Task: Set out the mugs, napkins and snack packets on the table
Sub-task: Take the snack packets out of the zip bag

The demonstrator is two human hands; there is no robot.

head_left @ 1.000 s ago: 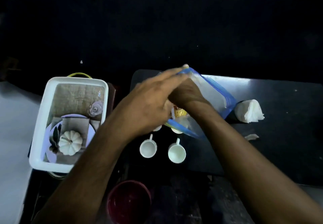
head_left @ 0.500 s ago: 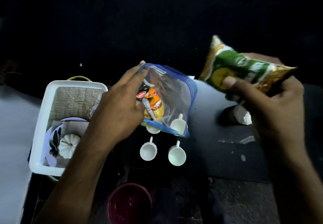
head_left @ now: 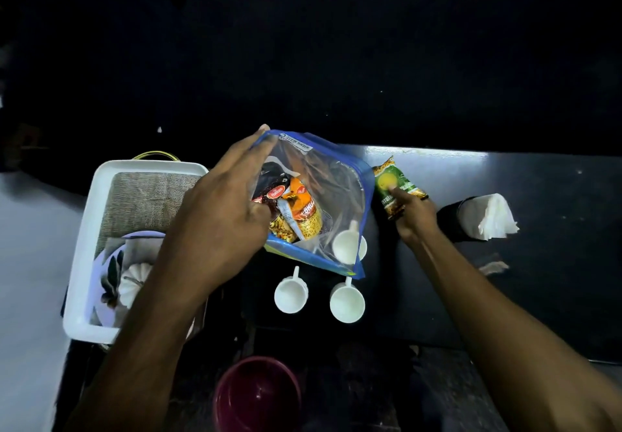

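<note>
My left hand (head_left: pixel 222 216) grips a clear zip bag with a blue rim (head_left: pixel 331 182), held above the dark table (head_left: pixel 538 263). Inside the bag are an orange snack packet (head_left: pixel 301 211) and a dark red one. My right hand (head_left: pixel 415 214) holds a green snack packet (head_left: pixel 392 184) low against the table, just right of the bag. Two white mugs (head_left: pixel 291 295) (head_left: pixel 346 302) stand side by side in front of the bag; a third mug (head_left: pixel 346 243) shows through it. White napkins (head_left: pixel 493 217) stick out of a dark holder at the right.
A white tray (head_left: pixel 80 256) at the left holds burlap, a plate and a small white pumpkin (head_left: pixel 134 280). A maroon bowl (head_left: pixel 257 394) sits near the front edge. A paper scrap (head_left: pixel 493 266) lies by the napkins. The far side is dark.
My right hand drew the green packet out of the bag, swung it up and right, then brought it down to the table beside the bag. My left hand kept hold of the bag.
</note>
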